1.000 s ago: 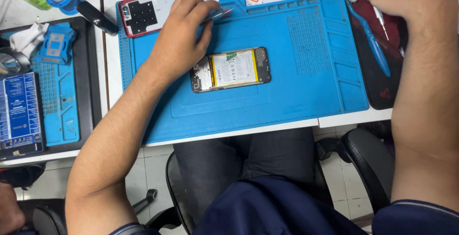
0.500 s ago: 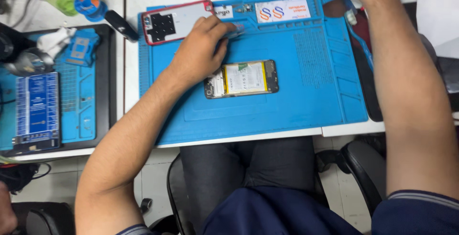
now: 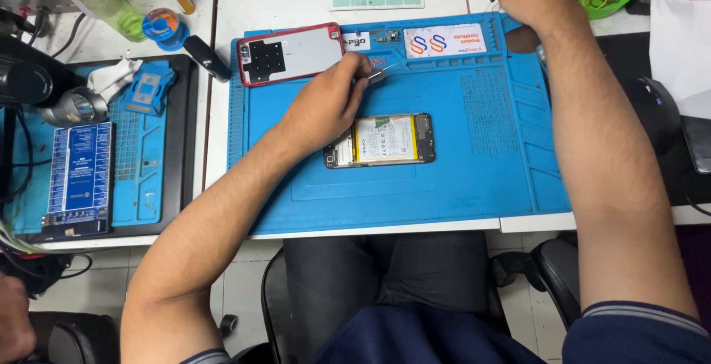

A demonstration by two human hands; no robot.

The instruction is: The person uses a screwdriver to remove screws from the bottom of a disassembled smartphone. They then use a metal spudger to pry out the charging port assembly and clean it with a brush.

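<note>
The opened phone (image 3: pixel 380 140) lies in the middle of the blue mat (image 3: pixel 474 179). Right of the phone and in front of it, the mat is bare. Behind the phone, the red back cover (image 3: pixel 290 54) and the left hand (image 3: pixel 326 108) block the way.

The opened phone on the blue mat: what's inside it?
Inside the opened phone a pale battery fills the middle, dark parts at its right end. The left hand, gripping tweezers, covers its left end.
</note>
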